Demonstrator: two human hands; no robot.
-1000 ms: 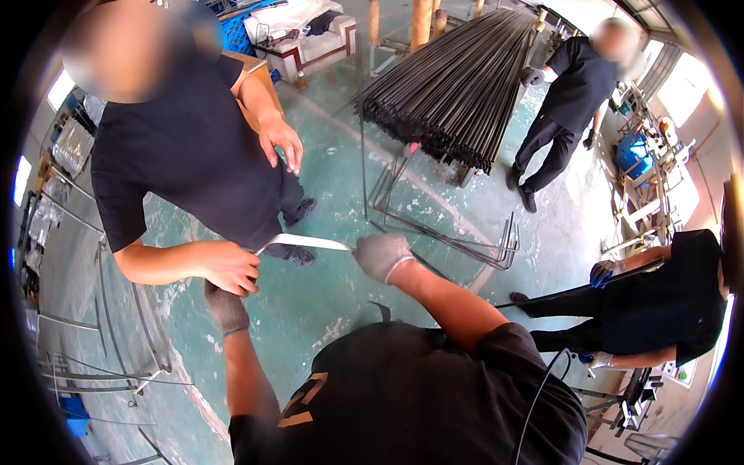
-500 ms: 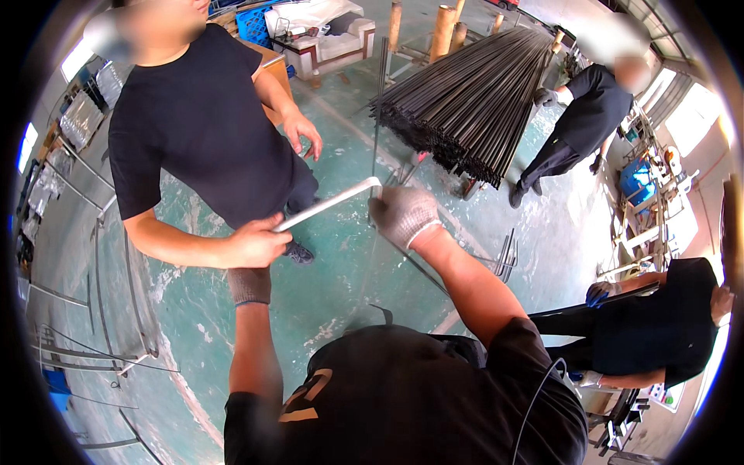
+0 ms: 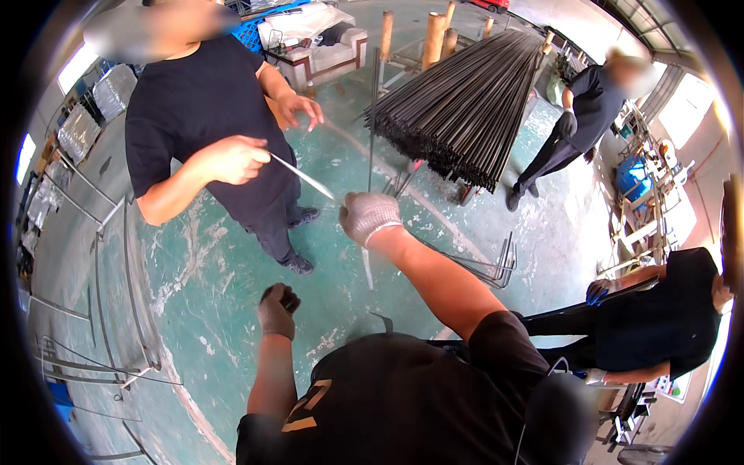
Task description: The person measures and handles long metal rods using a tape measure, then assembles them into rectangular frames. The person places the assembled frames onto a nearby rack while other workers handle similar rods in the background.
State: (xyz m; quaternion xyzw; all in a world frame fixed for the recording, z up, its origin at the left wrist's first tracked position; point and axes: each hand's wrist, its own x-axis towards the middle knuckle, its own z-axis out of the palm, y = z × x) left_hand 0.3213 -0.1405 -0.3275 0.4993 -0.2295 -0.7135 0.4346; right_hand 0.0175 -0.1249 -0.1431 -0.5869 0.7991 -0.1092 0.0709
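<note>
A thin, light-coloured bent metal rod (image 3: 302, 177) spans between me and a co-worker in a dark T-shirt. My right hand (image 3: 372, 218), in a grey knit glove, is closed around it, probably near its bend, which the glove hides. One leg of the rod runs up left to the co-worker's bare right hand (image 3: 242, 158), which grips its end. The other leg hangs below my glove toward the floor. My left hand (image 3: 278, 311), gloved with dark fingertips, is held lower left, apart from the rod, fingers curled and nothing visible in them.
A big stack of dark metal tubes (image 3: 465, 101) lies ahead, with brown posts (image 3: 434, 40) behind. Bent dark rods (image 3: 496, 267) lie on the floor right of my hand. Metal frames (image 3: 108, 294) stand at left. Other people (image 3: 577, 124) stand far right and near right (image 3: 643, 325).
The rod has swung: its co-worker end rose, and one leg now hangs below my right hand, which moved slightly left and down. My left hand has drawn down, away from the co-worker's hand.
</note>
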